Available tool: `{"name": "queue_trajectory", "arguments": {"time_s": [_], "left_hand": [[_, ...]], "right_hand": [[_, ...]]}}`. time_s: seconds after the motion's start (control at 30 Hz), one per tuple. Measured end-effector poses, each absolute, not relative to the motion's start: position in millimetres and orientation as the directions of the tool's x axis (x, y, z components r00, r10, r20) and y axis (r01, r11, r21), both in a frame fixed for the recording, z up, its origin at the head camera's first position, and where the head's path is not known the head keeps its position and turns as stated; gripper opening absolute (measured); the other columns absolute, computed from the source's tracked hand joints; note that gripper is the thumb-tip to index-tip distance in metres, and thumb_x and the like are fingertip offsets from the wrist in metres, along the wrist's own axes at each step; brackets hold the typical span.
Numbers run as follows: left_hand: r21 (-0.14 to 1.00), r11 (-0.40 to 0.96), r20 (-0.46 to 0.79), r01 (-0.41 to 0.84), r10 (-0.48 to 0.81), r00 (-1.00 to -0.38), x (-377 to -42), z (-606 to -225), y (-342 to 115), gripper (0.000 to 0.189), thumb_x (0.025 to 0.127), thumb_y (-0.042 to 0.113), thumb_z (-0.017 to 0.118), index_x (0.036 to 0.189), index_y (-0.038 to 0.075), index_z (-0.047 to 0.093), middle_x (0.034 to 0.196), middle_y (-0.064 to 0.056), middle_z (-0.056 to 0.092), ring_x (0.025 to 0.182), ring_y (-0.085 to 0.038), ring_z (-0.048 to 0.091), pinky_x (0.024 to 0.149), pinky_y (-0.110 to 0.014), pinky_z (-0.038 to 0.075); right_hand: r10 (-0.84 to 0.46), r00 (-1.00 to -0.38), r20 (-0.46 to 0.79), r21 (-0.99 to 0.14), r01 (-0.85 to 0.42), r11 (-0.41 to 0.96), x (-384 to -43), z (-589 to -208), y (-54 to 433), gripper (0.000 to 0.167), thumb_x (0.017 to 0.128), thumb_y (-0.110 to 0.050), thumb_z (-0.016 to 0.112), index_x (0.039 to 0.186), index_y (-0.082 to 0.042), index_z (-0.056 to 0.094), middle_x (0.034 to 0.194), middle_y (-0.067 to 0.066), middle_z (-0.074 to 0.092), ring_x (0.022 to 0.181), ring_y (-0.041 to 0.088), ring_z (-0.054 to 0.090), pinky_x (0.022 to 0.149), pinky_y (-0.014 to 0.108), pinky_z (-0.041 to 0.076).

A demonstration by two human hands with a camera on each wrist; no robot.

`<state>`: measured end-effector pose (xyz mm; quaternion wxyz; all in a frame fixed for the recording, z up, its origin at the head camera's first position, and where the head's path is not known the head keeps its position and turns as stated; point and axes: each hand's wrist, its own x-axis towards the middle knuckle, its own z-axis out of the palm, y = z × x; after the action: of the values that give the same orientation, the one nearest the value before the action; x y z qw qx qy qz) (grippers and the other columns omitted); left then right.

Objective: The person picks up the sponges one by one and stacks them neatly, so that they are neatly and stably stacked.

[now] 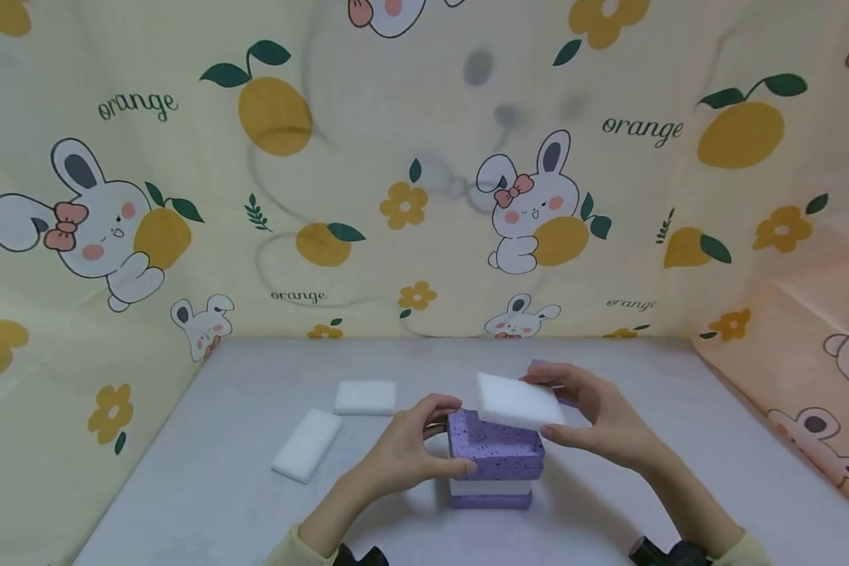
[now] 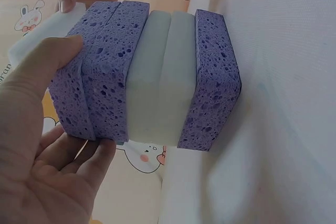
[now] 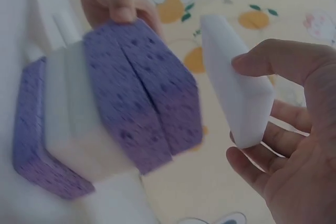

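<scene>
A stack on the table has a purple speckled sponge (image 2: 212, 77) at the bottom, two white sponges (image 2: 160, 82) above it and two purple sponges (image 1: 498, 465) on top. My left hand (image 1: 412, 446) grips the upper purple sponges from the left, its thumb on the near side and its fingers on the far side. Just above the stack, my right hand (image 1: 604, 410) holds another white sponge (image 1: 515, 401), tilted, between thumb and fingers. In the right wrist view, a gap separates this white sponge from the top purple one.
Two more white sponges (image 1: 365, 398) lie flat on the grey table (image 1: 205, 472) to the left of the stack. Part of another purple piece (image 1: 569, 403) shows behind my right hand. A cloth printed with oranges and rabbits (image 1: 410, 94) surrounds the table's back and sides.
</scene>
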<state>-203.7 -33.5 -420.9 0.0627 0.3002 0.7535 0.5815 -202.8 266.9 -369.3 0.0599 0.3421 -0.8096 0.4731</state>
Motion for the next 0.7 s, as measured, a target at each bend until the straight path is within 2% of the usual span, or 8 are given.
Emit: {"name": "queue_trajectory", "arguments": {"time_s": [0.17, 0.3, 0.47, 0.7], "left_hand": [[0.916, 0.149, 0.248, 0.373, 0.522, -0.816, -204.9, -420.3, -33.0, 0.071, 0.073, 0.025, 0.089, 0.132, 0.014, 0.052, 0.132, -0.001, 0.057, 0.122, -0.016, 0.054, 0.102, -0.023, 0.042], [0.914, 0.155, 0.246, 0.374, 0.523, -0.816, -204.9, -420.8, -33.0, 0.072, 0.074, 0.026, 0.089, 0.134, 0.014, 0.05, 0.134, -0.004, 0.057, 0.123, -0.018, 0.054, 0.102, -0.024, 0.043], [0.914, 0.163, 0.241, 0.372, 0.521, -0.819, -204.1, -419.9, -34.1, 0.075, 0.074, 0.026, 0.089, 0.135, 0.012, 0.049, 0.135, -0.009, 0.056, 0.123, -0.019, 0.054, 0.101, -0.024, 0.043], [0.908, 0.173, 0.244, 0.382, 0.523, -0.817, -204.2, -420.5, -34.5, 0.073, 0.074, 0.026, 0.089, 0.134, 0.013, 0.05, 0.137, -0.004, 0.054, 0.124, -0.02, 0.053, 0.101, -0.025, 0.043]], "right_hand": [[-0.537, -0.749, 0.387, -0.705, -0.616, 0.351, -197.0, -375.2, 253.3, 0.063, 0.08, -0.011, 0.083, 0.136, -0.015, 0.053, 0.134, 0.0, 0.057, 0.123, 0.019, 0.051, 0.104, 0.024, 0.041], [-0.559, -0.738, 0.379, -0.669, -0.635, 0.385, -194.1, -379.1, 244.8, 0.061, 0.081, -0.017, 0.083, 0.136, -0.016, 0.055, 0.132, -0.002, 0.059, 0.121, 0.019, 0.053, 0.105, 0.025, 0.04], [-0.561, -0.735, 0.38, -0.662, -0.64, 0.391, -193.8, -381.8, 240.7, 0.059, 0.083, -0.015, 0.081, 0.135, -0.015, 0.055, 0.132, -0.003, 0.059, 0.121, 0.02, 0.053, 0.105, 0.027, 0.041], [-0.558, -0.725, 0.403, -0.645, -0.658, 0.389, -194.7, -384.1, 240.7, 0.059, 0.082, -0.012, 0.081, 0.135, -0.015, 0.056, 0.131, -0.002, 0.06, 0.118, 0.02, 0.055, 0.102, 0.026, 0.043]]}}
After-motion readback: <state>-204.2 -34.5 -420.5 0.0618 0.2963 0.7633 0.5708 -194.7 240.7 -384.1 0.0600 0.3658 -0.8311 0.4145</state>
